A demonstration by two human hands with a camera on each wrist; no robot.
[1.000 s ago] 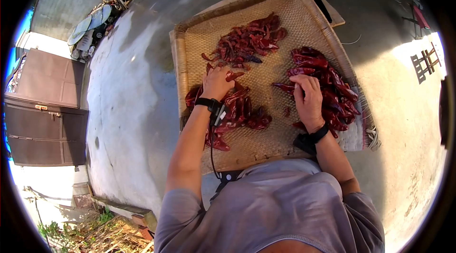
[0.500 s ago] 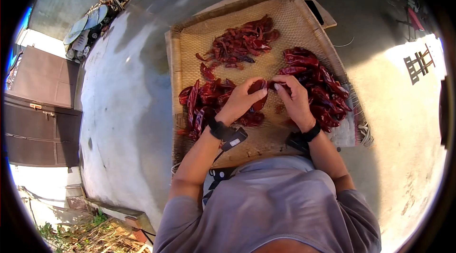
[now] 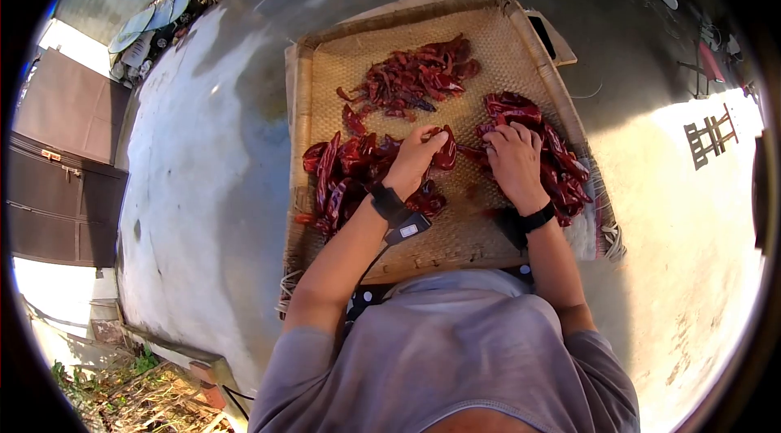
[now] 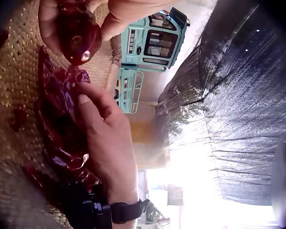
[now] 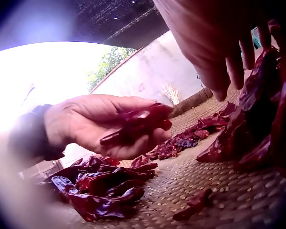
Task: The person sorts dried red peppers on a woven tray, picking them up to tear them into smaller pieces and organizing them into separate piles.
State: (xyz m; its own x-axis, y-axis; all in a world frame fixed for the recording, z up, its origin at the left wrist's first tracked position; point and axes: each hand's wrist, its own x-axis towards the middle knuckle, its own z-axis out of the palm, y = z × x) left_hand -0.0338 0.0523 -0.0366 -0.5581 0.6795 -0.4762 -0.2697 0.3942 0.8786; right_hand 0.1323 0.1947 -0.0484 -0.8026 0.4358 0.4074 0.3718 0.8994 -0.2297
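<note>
My left hand (image 3: 412, 160) holds a dried red chili (image 3: 445, 152) above the middle of the woven tray (image 3: 455, 246). In the right wrist view this chili (image 5: 139, 125) is a glossy dark red pod lying across the fingers, with the thumb along its top. At the right pile of whole dried chilies (image 3: 565, 177), my right hand (image 3: 517, 166) reaches over the pods with its fingers loosely bent. The left wrist view shows its thumb and forefinger right at the pods. A second pile of whole chilies (image 3: 346, 158) lies left of my left hand.
Smaller, duller dried chilies (image 3: 415, 79) form a heap at the tray's far end. A small red piece (image 5: 194, 204) lies on the weave between the piles. A dark phone-like slab (image 3: 540, 36) sits on a board by the tray's far right corner.
My left hand went from the left pile to the middle, bringing a chili up. My right hand met it there half a second ago, then drew back to the right pile.
</note>
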